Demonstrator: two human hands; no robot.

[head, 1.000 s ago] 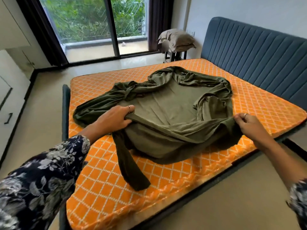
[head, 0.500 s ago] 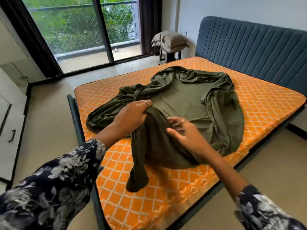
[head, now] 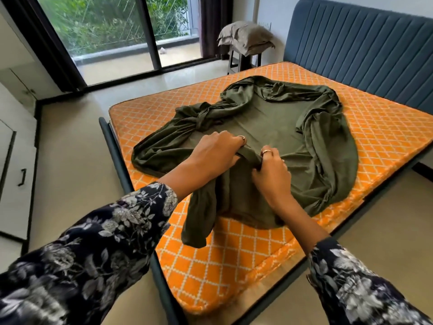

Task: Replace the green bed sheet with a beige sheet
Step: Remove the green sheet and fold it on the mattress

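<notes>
The green bed sheet lies bunched in a loose heap on the bare orange mattress. My left hand grips the sheet's near edge from above. My right hand grips the same gathered edge right beside it, and the two hands almost touch. A loose tail of the green sheet hangs down toward the mattress's near corner below my left wrist. No beige sheet is in view.
A blue padded headboard runs along the right. Grey-beige pillows sit stacked on a dark stool by the far wall. Glass sliding doors are at the back, white cabinets on the left, bare floor around the bed.
My right hand came in from the sheet's right side to meet my left hand, gathering the near edge together. The view shifted closer and to the left.
</notes>
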